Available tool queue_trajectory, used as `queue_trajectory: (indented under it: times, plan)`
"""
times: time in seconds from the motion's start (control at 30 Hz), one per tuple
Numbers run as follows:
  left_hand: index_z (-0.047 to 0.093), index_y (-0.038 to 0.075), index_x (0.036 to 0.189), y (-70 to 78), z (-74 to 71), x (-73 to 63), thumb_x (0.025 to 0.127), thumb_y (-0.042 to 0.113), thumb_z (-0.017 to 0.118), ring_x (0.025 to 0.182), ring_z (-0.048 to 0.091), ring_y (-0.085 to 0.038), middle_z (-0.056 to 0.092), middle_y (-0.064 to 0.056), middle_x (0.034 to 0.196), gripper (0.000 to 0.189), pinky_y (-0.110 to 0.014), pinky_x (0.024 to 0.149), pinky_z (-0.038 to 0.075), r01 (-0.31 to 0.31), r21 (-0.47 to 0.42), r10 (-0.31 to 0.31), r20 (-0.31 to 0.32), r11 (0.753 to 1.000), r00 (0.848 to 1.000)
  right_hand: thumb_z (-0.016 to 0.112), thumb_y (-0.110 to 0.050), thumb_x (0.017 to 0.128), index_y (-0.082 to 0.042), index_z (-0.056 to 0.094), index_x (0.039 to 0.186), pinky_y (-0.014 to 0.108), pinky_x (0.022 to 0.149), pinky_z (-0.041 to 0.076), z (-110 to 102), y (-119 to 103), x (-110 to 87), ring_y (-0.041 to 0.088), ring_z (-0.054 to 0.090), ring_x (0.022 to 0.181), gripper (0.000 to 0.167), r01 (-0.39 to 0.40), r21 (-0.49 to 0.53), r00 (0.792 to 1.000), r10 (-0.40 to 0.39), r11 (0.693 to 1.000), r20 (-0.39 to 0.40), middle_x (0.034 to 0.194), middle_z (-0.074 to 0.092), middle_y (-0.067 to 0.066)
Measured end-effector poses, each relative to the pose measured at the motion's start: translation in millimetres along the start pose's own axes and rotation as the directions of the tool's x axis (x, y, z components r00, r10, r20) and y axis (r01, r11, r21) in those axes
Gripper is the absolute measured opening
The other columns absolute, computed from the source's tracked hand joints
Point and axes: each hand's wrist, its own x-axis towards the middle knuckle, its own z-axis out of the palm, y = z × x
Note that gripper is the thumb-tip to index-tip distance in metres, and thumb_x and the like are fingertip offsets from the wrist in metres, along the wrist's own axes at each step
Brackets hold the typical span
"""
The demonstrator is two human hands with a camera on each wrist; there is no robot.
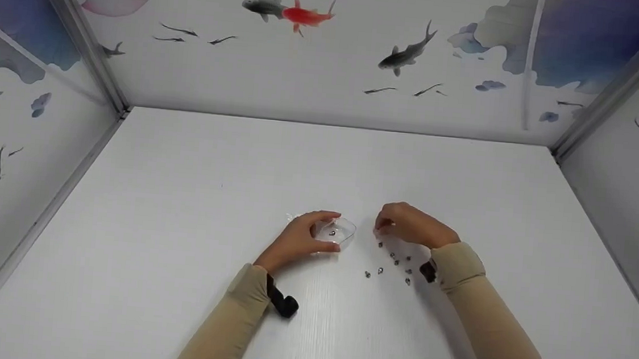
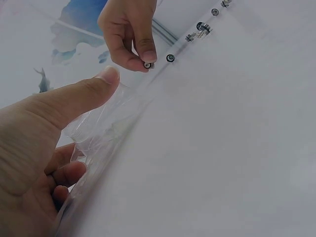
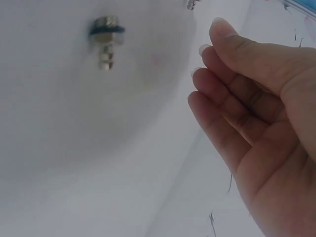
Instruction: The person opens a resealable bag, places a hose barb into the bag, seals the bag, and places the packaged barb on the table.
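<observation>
My left hand [image 1: 298,238] holds a small clear plastic container [image 1: 346,236] between thumb and fingers, with a metal fitting [image 1: 333,233] visible inside. The left wrist view shows its thumb [image 2: 91,94] along the clear wall [image 2: 106,123]. To the right, my right hand [image 1: 407,223] is low over the table. There its thumb and index finger pinch a small barbed hose fitting [image 2: 148,64] with a dark ring. In the right wrist view its fingers [image 3: 222,108] bend toward the thumb, and the pinched fitting cannot be made out.
Several similar fittings [image 1: 396,262] lie scattered on the white table [image 1: 174,282], just below my right hand. One fitting [image 3: 107,42] appears close up in the right wrist view. Panels [image 1: 326,89] printed with fish stand at the back and sides.
</observation>
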Motion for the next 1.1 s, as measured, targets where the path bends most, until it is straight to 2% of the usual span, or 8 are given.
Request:
queue_trajectory:
  times: [0.27, 0.47, 0.67, 0.93, 1.1]
  plan:
    - [0.056, 0.025, 0.134, 0.1, -0.3, -0.7, 0.073, 0.038, 0.083, 0.077, 0.042, -0.012, 0.061, 0.002, 0.119, 0.068, -0.026, 0.071, 0.036, 0.001, 0.011, -0.001, -0.007, 1.000, 1.000, 0.066, -0.007, 0.090, -0.005, 0.072, 0.101, 0.035, 0.083, 0.053, -2.4, -6.3, 1.4, 0.018, 0.062, 0.090, 0.013, 0.020, -0.009, 1.000, -0.020, 1.000, -0.022, 0.099, 0.068, 0.004]
    - [0.057, 0.026, 0.134, 0.9, -1.3, -1.5, 0.073, 0.038, 0.083, 0.075, 0.043, -0.012, 0.061, 0.001, 0.118, 0.067, -0.025, 0.069, 0.036, 0.010, -0.001, -0.010, -0.011, 1.000, 1.000, 0.066, -0.009, 0.090, -0.004, 0.071, 0.101, 0.036, 0.084, 0.052, -5.5, -14.9, 4.7, 0.019, 0.061, 0.091, 0.013, 0.033, -0.024, 0.999, -0.033, 0.999, -0.030, 0.099, 0.068, 0.005]
    - [0.057, 0.026, 0.134, 1.3, -1.6, -2.2, 0.074, 0.037, 0.083, 0.077, 0.043, -0.012, 0.060, 0.000, 0.111, 0.066, -0.026, 0.071, 0.036, 0.018, -0.017, -0.018, -0.009, 1.000, 1.000, 0.066, -0.010, 0.090, -0.004, 0.071, 0.102, 0.036, 0.085, 0.051, -6.2, -19.2, 9.5, 0.019, 0.061, 0.092, 0.014, 0.048, -0.025, 0.998, -0.049, 0.999, -0.045, 0.099, 0.068, 0.005]
    - [0.057, 0.026, 0.134, 0.3, -0.9, -1.3, 0.073, 0.039, 0.083, 0.085, 0.044, -0.014, 0.060, 0.000, 0.125, 0.067, -0.030, 0.080, 0.036, 0.010, -0.025, -0.010, -0.010, 1.000, 1.000, 0.068, -0.010, 0.088, -0.004, 0.072, 0.099, 0.036, 0.084, 0.052, -5.4, -25.1, 14.9, 0.019, 0.061, 0.091, 0.012, 0.104, -0.043, 0.991, -0.107, 0.994, -0.085, 0.096, 0.068, 0.005]
    - [0.056, 0.025, 0.135, 1.2, -1.5, -1.0, 0.073, 0.040, 0.082, 0.084, 0.044, -0.014, 0.060, -0.001, 0.125, 0.068, -0.031, 0.079, 0.037, 0.003, -0.012, -0.003, -0.005, 1.000, 1.000, 0.069, -0.009, 0.088, -0.004, 0.072, 0.100, 0.036, 0.085, 0.052, -4.2, -29.3, 19.3, 0.019, 0.063, 0.092, 0.013, 0.118, -0.046, 0.989, -0.121, 0.992, -0.083, 0.096, 0.068, 0.005]
